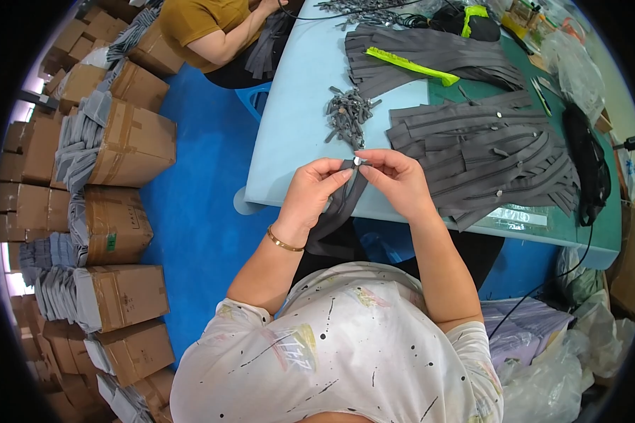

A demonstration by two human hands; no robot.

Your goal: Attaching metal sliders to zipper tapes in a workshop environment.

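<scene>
At the far left, open cardboard boxes [120, 144] stand stacked on the blue floor [197, 211], each stuffed with bundles of grey strips, set within reach of the seat, probably as stock or finished work. Further off, another person's arm [226, 39] rests at the far end of the pale blue table [289, 134].

The left hand [310, 194], a gold bangle [283, 243] on its wrist, pinches the top of a grey zipper strip [342, 204] between thumb and fingertips, with the rest of the strip hanging down off the near table edge toward the lap; held so, the end stays taut and steady at chest height. At the very tip sits a small silvery slider [357, 161], just between the two hands.

The right hand [398, 180] meets the left, its thumb and forefinger closed on the same strip end beside the slider, so both hands work on one small spot.

Just beyond the hands a small heap of grey zipper pulls [347, 113] lies on the table, near enough to pick from. To the right, a broad pile of grey zipper strips [479, 155] fans over a green mat [585, 233], with a yellow-green strip [409, 65] further away.
</scene>
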